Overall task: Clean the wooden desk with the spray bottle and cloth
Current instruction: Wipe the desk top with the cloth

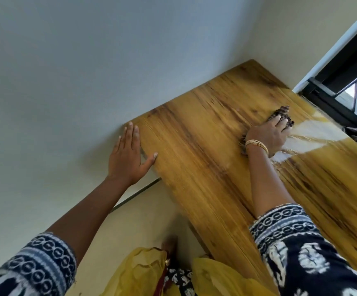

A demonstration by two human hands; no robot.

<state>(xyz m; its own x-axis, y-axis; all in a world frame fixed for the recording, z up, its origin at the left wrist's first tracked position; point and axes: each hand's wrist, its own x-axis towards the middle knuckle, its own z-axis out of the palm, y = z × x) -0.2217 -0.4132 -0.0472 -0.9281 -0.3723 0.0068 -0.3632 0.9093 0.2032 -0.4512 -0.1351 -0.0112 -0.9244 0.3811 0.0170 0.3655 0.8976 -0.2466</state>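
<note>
One dark checked cloth (280, 116) lies bunched on the wooden bench (194, 167), right of frame centre, under the right hand (267, 135); that grip presses it flat, fingers spread over it toward the window (344, 86). Wet sheen lies just right of the cloth. Bench long axis runs upper left to lower right. Left hand (128, 154) rests flat, fingers straight, at the bench's left corner against the wall (66, 71), well apart. No spray bottle in view.

The wooden desk (205, 167) under my palm is smooth, streaky-grained and glossy where light hits, my cloth (280, 114) looks soft and dark-patterned, my bangles (256, 144) shiny metal.
</note>
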